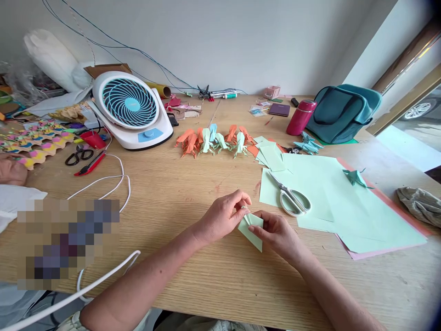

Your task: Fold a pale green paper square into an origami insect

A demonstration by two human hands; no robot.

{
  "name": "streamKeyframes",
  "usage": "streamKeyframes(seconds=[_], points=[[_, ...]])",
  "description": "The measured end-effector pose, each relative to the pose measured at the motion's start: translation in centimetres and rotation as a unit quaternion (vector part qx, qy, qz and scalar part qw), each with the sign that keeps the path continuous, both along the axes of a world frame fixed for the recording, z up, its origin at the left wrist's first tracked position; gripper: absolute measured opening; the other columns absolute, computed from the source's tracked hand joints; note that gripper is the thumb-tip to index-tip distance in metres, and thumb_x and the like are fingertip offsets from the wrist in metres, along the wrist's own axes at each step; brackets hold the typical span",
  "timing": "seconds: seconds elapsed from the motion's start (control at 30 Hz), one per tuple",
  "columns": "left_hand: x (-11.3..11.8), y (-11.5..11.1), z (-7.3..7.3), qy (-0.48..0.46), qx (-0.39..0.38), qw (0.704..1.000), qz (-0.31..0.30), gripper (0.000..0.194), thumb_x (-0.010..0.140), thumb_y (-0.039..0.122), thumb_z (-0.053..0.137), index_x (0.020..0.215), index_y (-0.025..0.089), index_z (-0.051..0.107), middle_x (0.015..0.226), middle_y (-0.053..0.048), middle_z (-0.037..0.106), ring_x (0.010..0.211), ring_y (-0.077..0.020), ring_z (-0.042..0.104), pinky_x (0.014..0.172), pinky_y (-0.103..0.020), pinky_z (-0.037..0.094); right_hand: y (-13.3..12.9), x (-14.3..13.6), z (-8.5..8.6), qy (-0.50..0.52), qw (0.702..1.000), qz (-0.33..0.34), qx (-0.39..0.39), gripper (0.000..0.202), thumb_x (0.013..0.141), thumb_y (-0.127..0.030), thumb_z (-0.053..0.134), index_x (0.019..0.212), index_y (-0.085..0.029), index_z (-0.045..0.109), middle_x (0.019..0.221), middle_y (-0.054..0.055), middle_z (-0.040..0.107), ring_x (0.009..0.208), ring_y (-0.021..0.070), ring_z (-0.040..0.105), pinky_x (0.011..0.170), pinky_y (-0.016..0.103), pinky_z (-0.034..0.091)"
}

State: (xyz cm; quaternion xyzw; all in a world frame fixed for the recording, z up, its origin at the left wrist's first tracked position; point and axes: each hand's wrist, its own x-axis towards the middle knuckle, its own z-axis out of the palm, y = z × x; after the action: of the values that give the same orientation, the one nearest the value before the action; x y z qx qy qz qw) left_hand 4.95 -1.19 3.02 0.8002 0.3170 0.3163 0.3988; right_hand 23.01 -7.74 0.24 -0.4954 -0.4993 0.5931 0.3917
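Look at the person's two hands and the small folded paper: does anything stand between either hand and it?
Nothing visible does: the left hand and right hand both pinch the folded paper. The scissors lie apart, beyond the right hand.

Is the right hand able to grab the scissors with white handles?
Probably yes: the scissors lie just beyond the right hand on a green sheet, with nothing on top. But that hand is pinching folded paper, so it would likely have to let go first.
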Motion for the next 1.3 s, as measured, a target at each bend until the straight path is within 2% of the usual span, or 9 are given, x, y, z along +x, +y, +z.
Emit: streamKeyframes(seconds=[0.13, 0.23, 0.33, 0.47, 0.57, 0.67, 0.9, 1.1, 1.3], points=[[-0.1, -0.1, 0.0, -0.036, -0.021, 0.999, 0.014, 0.018, 0.089, 0.018, 0.060, 0.106, 0.020, 0.055, 0.081, 0.002, 0.061, 0.076, -0.0111, 0.060, 0.077, -0.022, 0.047, -0.1, -0.2, 0.2, -0.005, 1.000, -0.005, 0.000, 0.042, 0.078, -0.056, 0.072, 0.070, -0.019, 0.053, 0.060, -0.005, 0.042, 0.055, 0.0094, 0.036, 0.050, 0.024, 0.028], [0.1, -0.4, -0.1, -0.068, -0.080, 0.994, 0.033, 0.024, 0.088, 0.024, 0.063, 0.110, 0.019, 0.056, 0.080, 0.002, 0.060, 0.074, -0.0114, 0.058, 0.073, -0.023, 0.047, -0.2, -0.8, 0.2, 0.007, 0.999, -0.028, 0.017, 0.042, 0.079, -0.056, 0.070, 0.070, -0.020, 0.052, 0.059, -0.005, 0.043, 0.054, 0.0096, 0.038, 0.050, 0.025, 0.029], [0.2, -0.7, -0.6, -0.069, -0.112, 0.990, 0.047, 0.016, 0.086, 0.031, 0.066, 0.083, 0.017, 0.060, 0.073, 0.003, 0.052, 0.065, -0.0097, 0.049, 0.062, -0.022, 0.041, -0.4, -1.4, 0.2, -0.007, 0.998, -0.053, 0.046, 0.038, 0.081, -0.052, 0.070, 0.070, -0.020, 0.054, 0.058, -0.005, 0.044, 0.052, 0.0094, 0.038, 0.049, 0.024, 0.030], [0.0, -0.8, -1.1, -0.087, -0.114, 0.987, 0.071, 0.033, 0.085, 0.033, 0.067, 0.063, 0.016, 0.049, 0.069, 0.004, 0.042, 0.061, -0.0084, 0.039, 0.057, -0.022, 0.034, -0.3, -1.7, -0.1, 0.006, 0.997, -0.054, 0.053, 0.033, 0.082, -0.051, 0.070, 0.079, -0.019, 0.060, 0.063, -0.004, 0.047, 0.055, 0.0098, 0.039, 0.050, 0.024, 0.031], [-0.2, -0.6, -1.3, -0.095, -0.108, 0.985, 0.090, 0.031, 0.085, 0.032, 0.067, 0.063, 0.016, 0.050, 0.069, 0.004, 0.043, 0.062, -0.0089, 0.041, 0.058, -0.022, 0.035, -0.1, -1.6, -0.3, 0.018, 0.998, -0.046, 0.032, 0.036, 0.081, -0.053, 0.070, 0.084, -0.019, 0.061, 0.069, -0.002, 0.051, 0.061, 0.0113, 0.042, 0.054, 0.024, 0.034], [-0.2, -0.7, -1.4, -0.104, -0.125, 0.983, 0.092, 0.031, 0.084, 0.033, 0.068, 0.064, 0.016, 0.052, 0.070, 0.003, 0.044, 0.062, -0.0089, 0.042, 0.058, -0.022, 0.036, 0.0, -1.6, -0.3, 0.003, 0.999, -0.043, 0.015, 0.041, 0.081, -0.057, 0.069, 0.074, -0.018, 0.058, 0.065, -0.002, 0.049, 0.060, 0.0114, 0.041, 0.054, 0.025, 0.034], [0.1, -0.9, -2.0, -0.147, -0.230, 0.960, 0.065, 0.034, 0.079, 0.039, 0.073, 0.065, 0.015, 0.054, 0.067, 0.004, 0.044, 0.061, -0.0083, 0.041, 0.057, -0.022, 0.033, -0.2, -2.0, -0.5, 0.008, 0.996, -0.081, 0.037, 0.043, 0.078, -0.059, 0.071, 0.071, -0.018, 0.059, 0.063, -0.002, 0.049, 0.058, 0.0115, 0.042, 0.052, 0.025, 0.035], [0.2, -1.0, -1.9, -0.219, -0.317, 0.920, 0.073, 0.039, 0.075, 0.047, 0.077, 0.071, 0.015, 0.057, 0.069, 0.003, 0.053, 0.066, -0.0098, 0.049, 0.065, -0.023, 0.040, -0.1, -1.7, -0.7, 0.013, 0.992, -0.104, 0.075, 0.037, 0.085, -0.053, 0.067, 0.104, -0.022, 0.061, 0.085, 0.003, 0.062, 0.071, 0.0159, 0.055, 0.062, 0.027, 0.045], [0.3, -0.9, -1.7, -0.264, -0.320, 0.904, 0.099, 0.038, 0.072, 0.045, 0.081, 0.072, 0.014, 0.059, 0.067, 0.004, 0.054, 0.063, -0.0082, 0.049, 0.064, -0.022, 0.040, 0.1, -1.7, -1.0, 0.033, 0.993, -0.094, 0.057, 0.034, 0.083, -0.054, 0.070, 0.091, -0.022, 0.060, 0.086, 0.004, 0.064, 0.080, 0.0188, 0.060, 0.072, 0.031, 0.051]])
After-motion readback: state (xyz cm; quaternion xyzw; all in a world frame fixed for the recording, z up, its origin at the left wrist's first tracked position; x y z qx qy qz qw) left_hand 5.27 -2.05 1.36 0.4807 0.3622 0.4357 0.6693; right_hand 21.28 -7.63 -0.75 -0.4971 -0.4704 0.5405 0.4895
